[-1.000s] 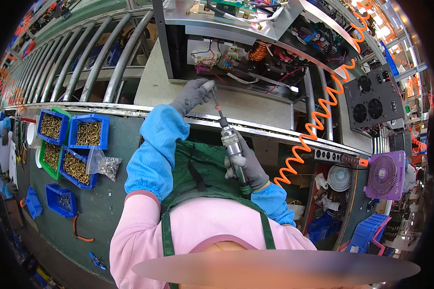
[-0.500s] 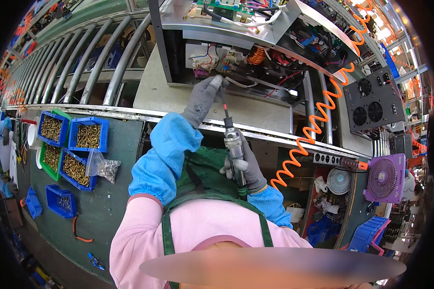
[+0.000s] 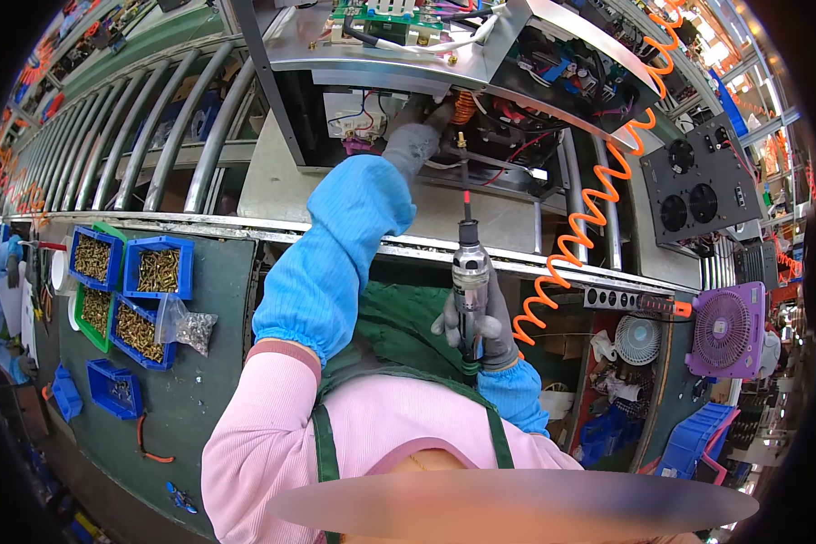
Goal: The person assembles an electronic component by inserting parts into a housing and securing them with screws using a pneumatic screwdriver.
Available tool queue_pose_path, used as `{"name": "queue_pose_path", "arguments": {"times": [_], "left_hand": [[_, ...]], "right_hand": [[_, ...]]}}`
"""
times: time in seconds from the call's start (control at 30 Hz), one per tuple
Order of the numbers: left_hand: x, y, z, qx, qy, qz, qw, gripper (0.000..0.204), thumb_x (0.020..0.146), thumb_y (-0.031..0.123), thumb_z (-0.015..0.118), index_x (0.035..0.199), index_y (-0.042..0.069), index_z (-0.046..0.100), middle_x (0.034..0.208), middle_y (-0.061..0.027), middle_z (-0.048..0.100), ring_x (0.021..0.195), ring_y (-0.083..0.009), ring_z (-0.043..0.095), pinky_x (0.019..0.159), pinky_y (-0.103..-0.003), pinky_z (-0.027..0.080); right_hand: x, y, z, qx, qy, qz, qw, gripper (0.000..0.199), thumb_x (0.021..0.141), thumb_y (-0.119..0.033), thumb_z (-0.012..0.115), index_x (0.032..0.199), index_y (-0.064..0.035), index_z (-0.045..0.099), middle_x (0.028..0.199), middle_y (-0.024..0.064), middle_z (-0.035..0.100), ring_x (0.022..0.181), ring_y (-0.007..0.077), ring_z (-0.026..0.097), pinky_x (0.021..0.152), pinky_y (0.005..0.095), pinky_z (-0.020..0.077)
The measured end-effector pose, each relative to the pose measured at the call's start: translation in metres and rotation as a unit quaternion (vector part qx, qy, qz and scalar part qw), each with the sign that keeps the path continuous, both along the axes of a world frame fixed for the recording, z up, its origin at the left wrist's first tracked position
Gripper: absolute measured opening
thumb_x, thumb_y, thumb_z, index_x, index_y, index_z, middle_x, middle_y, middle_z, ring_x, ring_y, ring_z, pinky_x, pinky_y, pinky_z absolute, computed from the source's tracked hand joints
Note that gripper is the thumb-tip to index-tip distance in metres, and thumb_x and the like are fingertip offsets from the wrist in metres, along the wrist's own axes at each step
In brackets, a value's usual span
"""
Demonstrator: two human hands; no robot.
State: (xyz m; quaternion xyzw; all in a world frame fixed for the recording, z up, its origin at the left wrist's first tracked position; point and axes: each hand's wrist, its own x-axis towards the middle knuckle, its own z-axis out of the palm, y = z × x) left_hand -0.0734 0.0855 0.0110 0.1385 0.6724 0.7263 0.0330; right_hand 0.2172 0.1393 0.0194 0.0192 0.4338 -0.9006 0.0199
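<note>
Right hand [image 3: 477, 319] grips the electric screwdriver [image 3: 467, 272] upright, bit near the open chassis [image 3: 408, 63]. Left hand [image 3: 414, 136], gloved, reaches inside among the wiring [image 3: 372, 113]; its grip cannot be determined. Risk: a tilted bit may slip and nick wiring or fingers

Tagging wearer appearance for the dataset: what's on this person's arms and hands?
Both hands wear grey knit gloves: left hand, right hand. Each forearm has a bright blue sleeve cover with an elastic cuff, over pink long sleeves. Dark green apron straps cross the shoulders. No markings show.
</note>
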Motion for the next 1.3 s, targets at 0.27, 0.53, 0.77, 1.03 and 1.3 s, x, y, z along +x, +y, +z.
{"name": "queue_pose_path", "arguments": {"times": [0.27, 0.53, 0.77, 1.03, 1.3], "left_hand": [[0.009, -0.056, 0.029, -0.204, 0.052, -0.171, 0.963, 0.053, 0.088, 0.042, 0.058, 0.129, 0.009, 0.052, 0.106, -0.013, 0.064, 0.083, -0.0197, 0.063, 0.083, -0.034, 0.046], [-0.001, -0.063, -0.009, -0.303, 0.046, -0.266, 0.914, 0.036, 0.086, 0.033, 0.06, 0.111, 0.007, 0.062, 0.084, -0.0132, 0.067, 0.075, -0.0223, 0.065, 0.072, -0.033, 0.049], [0.06, -0.079, -0.015, 0.055, -0.028, -0.032, 0.998, 0.04, 0.087, 0.01, 0.057, 0.126, 0.01, 0.05, 0.082, -0.0055, 0.062, 0.068, -0.0134, 0.06, 0.06, -0.027, 0.05], [0.095, -0.072, 0.051, 0.06, 0.063, -0.066, 0.994, 0.027, 0.091, 0.015, 0.055, 0.117, 0.005, 0.056, 0.079, -0.0036, 0.06, 0.068, -0.0098, 0.057, 0.061, -0.024, 0.047], [0.098, -0.069, 0.059, -0.04, 0.091, -0.174, 0.98, 0.025, 0.092, 0.021, 0.056, 0.112, 0.005, 0.058, 0.081, -0.0038, 0.061, 0.071, -0.0096, 0.06, 0.059, -0.024, 0.047]], "right_hand": [[-0.002, -0.008, 0.013, 0.034, -0.058, 0.072, 0.995, 0.121, 0.057, -0.039, 0.08, 0.149, -0.0097, 0.007, 0.073, 0.0102, 0.055, 0.053, 0.0181, 0.058, 0.065, 0.0359, 0.0559], [-0.012, -0.019, 0.012, 0.033, -0.036, 0.128, 0.991, 0.114, 0.059, -0.028, 0.074, 0.149, -0.0105, 0.007, 0.075, 0.0109, 0.055, 0.054, 0.0179, 0.058, 0.066, 0.0362, 0.0555], [-0.012, -0.018, 0.009, 0.025, -0.038, 0.136, 0.99, 0.113, 0.058, -0.025, 0.071, 0.149, -0.0106, 0.006, 0.076, 0.0111, 0.055, 0.054, 0.0183, 0.059, 0.067, 0.0358, 0.0551], [-0.014, -0.019, 0.008, 0.024, -0.019, 0.158, 0.987, 0.114, 0.059, -0.026, 0.073, 0.149, -0.0088, 0.004, 0.075, 0.0124, 0.055, 0.054, 0.0186, 0.059, 0.064, 0.0355, 0.0544], [-0.012, -0.018, 0.017, 0.017, 0.002, 0.162, 0.987, 0.115, 0.06, -0.03, 0.076, 0.149, -0.0077, 0.005, 0.078, 0.0127, 0.056, 0.054, 0.0187, 0.059, 0.064, 0.0363, 0.0544]]}}
